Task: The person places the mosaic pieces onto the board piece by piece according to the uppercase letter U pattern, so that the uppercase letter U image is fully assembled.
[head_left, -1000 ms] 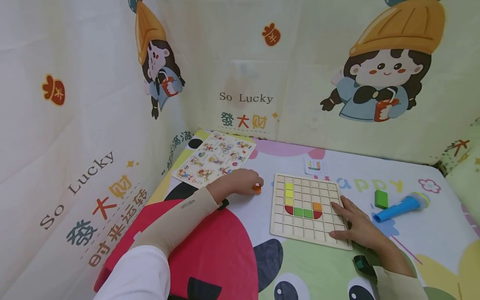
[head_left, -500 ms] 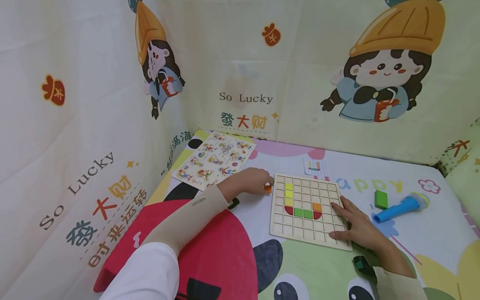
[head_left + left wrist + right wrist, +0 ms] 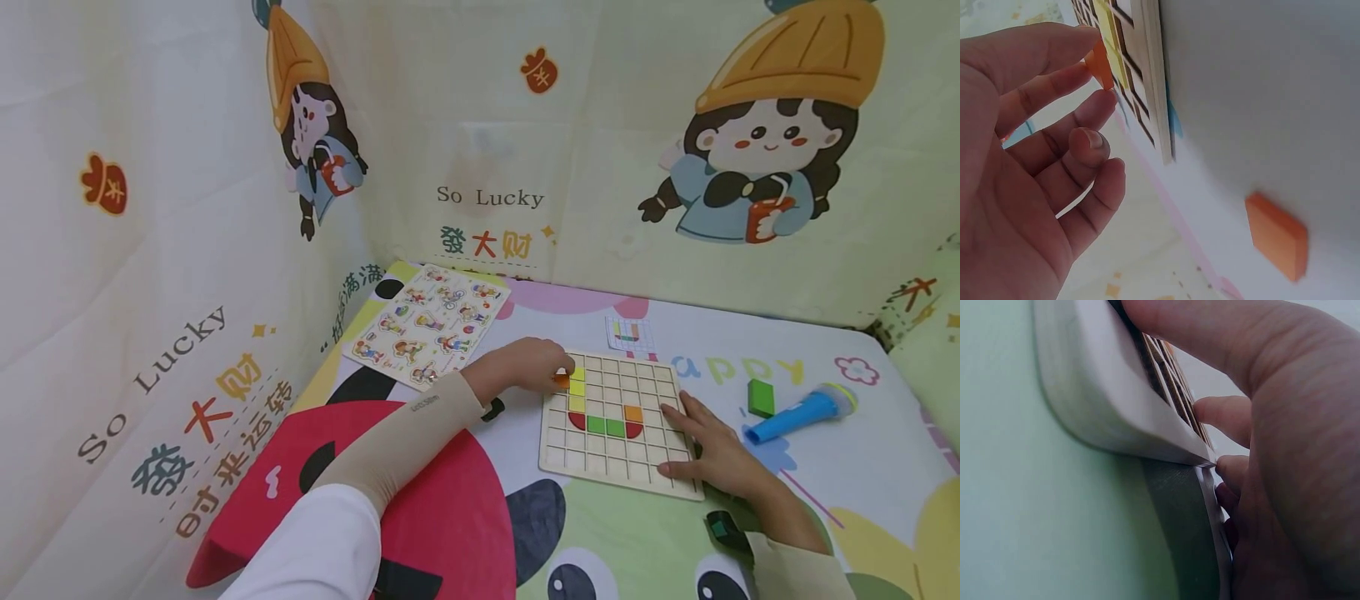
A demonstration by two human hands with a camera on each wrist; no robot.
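Observation:
My left hand (image 3: 528, 367) pinches an orange tile (image 3: 561, 381) between thumb and fingertip, above the left part of a wooden grid board (image 3: 652, 383). The left wrist view shows this tile close to the yellow tiles (image 3: 1110, 47); whether it touches the board is unclear. On the board, yellow tiles (image 3: 577, 387) form a column, with red rounded pieces (image 3: 577, 422), green tiles (image 3: 606, 426) and one orange square (image 3: 633, 413) completing a U-like row. My right hand (image 3: 720, 458) rests spread on the board's right edge, thumb and finger on its surface.
Another orange tile (image 3: 1275, 237) lies on the table beside the board. Behind the board is a small pattern card (image 3: 630, 333). A picture board (image 3: 431, 325) lies at the back left. A green block (image 3: 761, 398) and a blue toy microphone (image 3: 798, 415) are at the right.
My left hand has moved right with the orange tile, from the table left of the board to over its left columns. My right hand stays on the board's edge.

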